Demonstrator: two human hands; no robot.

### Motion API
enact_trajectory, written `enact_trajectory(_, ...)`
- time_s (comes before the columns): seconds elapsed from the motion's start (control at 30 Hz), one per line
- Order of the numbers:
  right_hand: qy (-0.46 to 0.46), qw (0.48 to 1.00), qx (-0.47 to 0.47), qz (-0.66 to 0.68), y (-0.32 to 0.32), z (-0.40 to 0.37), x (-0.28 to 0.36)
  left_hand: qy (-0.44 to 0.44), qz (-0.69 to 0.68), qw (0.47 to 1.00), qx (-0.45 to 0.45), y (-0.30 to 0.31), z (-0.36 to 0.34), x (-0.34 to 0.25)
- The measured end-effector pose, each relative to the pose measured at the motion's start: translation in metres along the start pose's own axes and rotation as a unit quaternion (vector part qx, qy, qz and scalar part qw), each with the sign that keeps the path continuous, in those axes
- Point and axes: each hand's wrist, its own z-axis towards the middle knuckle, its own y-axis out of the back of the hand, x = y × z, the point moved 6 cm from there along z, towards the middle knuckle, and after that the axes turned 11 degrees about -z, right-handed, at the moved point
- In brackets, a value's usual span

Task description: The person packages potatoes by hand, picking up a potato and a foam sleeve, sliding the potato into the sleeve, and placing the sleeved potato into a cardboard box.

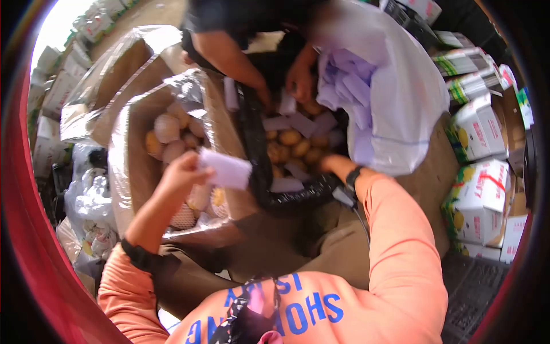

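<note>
My left hand [188,173] pinches a flattened pale lilac foam net sleeve [227,169], held above the gap between a carton and a crate. My right hand [332,164] reaches over the near right edge of the black-lined crate [264,186]; its fingers are blurred and partly hidden among the contents. Inside the crate lie yellow-brown round fruits [290,137] with several loose foam sleeves [302,124] on them. The plastic-lined carton [123,172] on the left holds fruits in foam nets [167,128].
Opposite me, another person's hands [301,80] work in the same crate. A white sack [401,109] full of lilac foam sleeves leans at its right. Printed cartons [478,198] are stacked on the right. Clear plastic bags [91,198] lie at the left.
</note>
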Motion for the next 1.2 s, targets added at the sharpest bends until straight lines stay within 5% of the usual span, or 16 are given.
enact_trajectory(0.03, 0.003, 0.997, 0.022, -0.071, 0.056, -0.052, 0.041, -0.050, 0.251, 0.966, -0.026, 0.016, 0.009, 0.020)
enact_trajectory(0.07, -0.002, 0.989, 0.042, -0.144, 0.095, -0.088, 0.069, -0.215, 0.340, 0.911, -0.096, 0.013, -0.003, 0.012)
enact_trajectory(0.13, -0.010, 0.990, 0.059, -0.131, 0.078, -0.073, 0.048, -0.241, 0.383, 0.885, -0.113, 0.008, -0.007, 0.009)
enact_trajectory(0.2, 0.007, 0.996, 0.041, -0.075, 0.044, -0.042, 0.018, -0.190, 0.344, 0.915, -0.097, 0.007, -0.003, -0.004)
enact_trajectory(0.27, -0.052, 0.995, -0.090, -0.006, 0.083, -0.060, 0.010, -0.208, 0.303, 0.922, -0.124, 0.010, -0.006, -0.019)
enact_trajectory(0.33, 0.018, 0.961, -0.189, 0.199, 0.159, -0.110, 0.034, -0.258, 0.268, 0.917, -0.143, 0.007, -0.018, -0.032)
enact_trajectory(0.47, 0.147, 0.775, -0.226, 0.571, 0.245, -0.177, 0.091, -0.280, 0.044, 0.947, -0.149, 0.011, -0.014, -0.023)
enact_trajectory(0.5, 0.194, 0.743, -0.236, 0.596, 0.261, -0.194, 0.114, -0.195, -0.179, 0.964, -0.036, 0.002, -0.016, -0.023)
enact_trajectory(0.53, 0.244, 0.708, -0.241, 0.617, 0.274, -0.208, 0.139, -0.283, -0.182, 0.942, 0.002, -0.004, -0.015, -0.029)
enact_trajectory(0.73, 0.273, 0.657, -0.197, 0.675, 0.299, -0.217, 0.228, -0.178, -0.360, 0.904, 0.145, -0.024, -0.045, -0.041)
enact_trajectory(0.8, 0.218, 0.657, -0.266, 0.671, 0.299, -0.199, 0.217, -0.134, -0.415, 0.887, 0.154, -0.011, -0.057, -0.049)
enact_trajectory(0.87, 0.182, 0.696, -0.214, 0.661, 0.292, -0.199, 0.241, -0.124, -0.431, 0.872, 0.197, 0.004, -0.057, -0.046)
enact_trajectory(0.93, 0.349, 0.592, -0.057, 0.724, 0.301, -0.209, 0.287, -0.105, -0.474, 0.832, 0.268, 0.010, -0.069, -0.054)
enact_trajectory(1.0, 0.489, 0.585, -0.025, 0.646, 0.330, -0.248, 0.324, -0.102, -0.501, 0.795, 0.327, 0.014, -0.077, -0.059)
enact_trajectory(1.1, 0.431, 0.530, -0.028, 0.730, 0.335, -0.238, 0.317, -0.150, -0.515, 0.772, 0.340, 0.032, -0.084, -0.073)
enact_trajectory(1.2, 0.414, 0.575, -0.187, 0.680, 0.353, -0.248, 0.308, -0.208, -0.375, 0.883, 0.189, 0.054, -0.079, -0.071)
